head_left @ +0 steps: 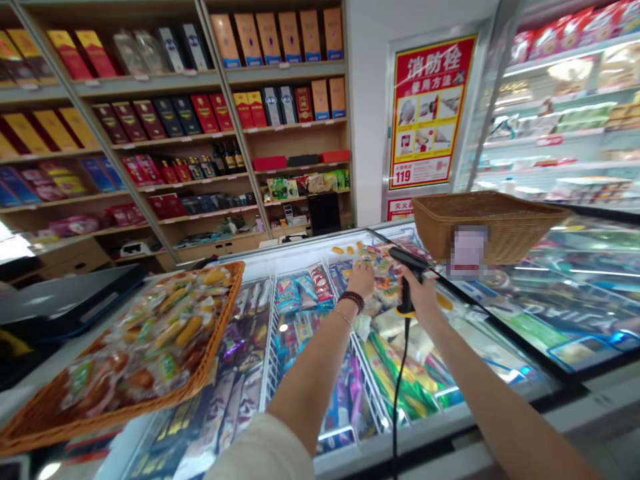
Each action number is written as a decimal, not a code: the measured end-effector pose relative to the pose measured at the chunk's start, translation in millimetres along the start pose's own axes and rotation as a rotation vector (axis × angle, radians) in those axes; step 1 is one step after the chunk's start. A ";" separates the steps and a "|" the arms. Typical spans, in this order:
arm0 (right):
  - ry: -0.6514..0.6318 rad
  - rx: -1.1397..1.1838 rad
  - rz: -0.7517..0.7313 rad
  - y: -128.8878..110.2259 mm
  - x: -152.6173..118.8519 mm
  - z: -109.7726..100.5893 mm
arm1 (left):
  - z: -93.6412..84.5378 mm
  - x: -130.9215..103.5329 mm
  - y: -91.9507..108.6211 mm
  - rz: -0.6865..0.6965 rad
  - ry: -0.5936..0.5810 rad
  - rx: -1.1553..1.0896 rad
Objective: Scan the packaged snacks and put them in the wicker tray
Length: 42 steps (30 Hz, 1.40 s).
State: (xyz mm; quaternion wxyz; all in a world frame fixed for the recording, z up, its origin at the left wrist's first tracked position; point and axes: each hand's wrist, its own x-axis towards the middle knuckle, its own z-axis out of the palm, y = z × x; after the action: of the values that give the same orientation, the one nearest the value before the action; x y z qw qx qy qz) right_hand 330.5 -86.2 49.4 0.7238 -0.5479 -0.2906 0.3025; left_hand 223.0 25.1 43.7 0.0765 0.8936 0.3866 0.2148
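Note:
In my right hand (pixel 423 291) is a black barcode scanner (pixel 411 283), its head tilted to the left and its cable hanging down. To the left of it, my left hand (pixel 363 277) reaches over the freezer's far side, beside small colourful packages (pixel 383 267). The fingers of that hand are bent, and whether they grip a package is too small to make out. A dark beaded bracelet circles my left wrist. Under both arms the open freezer (pixel 273 333) holds wrapped ice creams in white wire baskets.
An orange wicker tray (pixel 233 293) of wrapped snacks stands at the left. At the right, a brown wicker basket (pixel 510 233) rests on the freezer's glass. Shelves of boxes (pixel 270 72) and a red poster (pixel 430 110) stand behind; a lit display cooler (pixel 560 143) is at the far right.

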 end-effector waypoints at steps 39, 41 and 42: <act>-0.694 -0.601 -0.206 9.8 -95.7 104.6 | -72.1 -146.3 -169.5 -0.472 0.562 -1.455; -0.705 -0.632 -0.208 8.1 -96.3 105.1 | -72.2 -147.2 -169.4 -0.449 0.568 -1.444; -0.707 -0.644 -0.208 7.7 -96.6 105.3 | -72.1 -147.3 -169.4 -0.444 0.568 -1.440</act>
State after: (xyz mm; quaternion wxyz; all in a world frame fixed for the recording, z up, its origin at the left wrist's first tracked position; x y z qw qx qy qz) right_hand 187.8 -92.6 57.5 0.4010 -0.5758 -0.6505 0.2908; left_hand -10.2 33.1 9.2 0.5734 0.4382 0.3267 0.6103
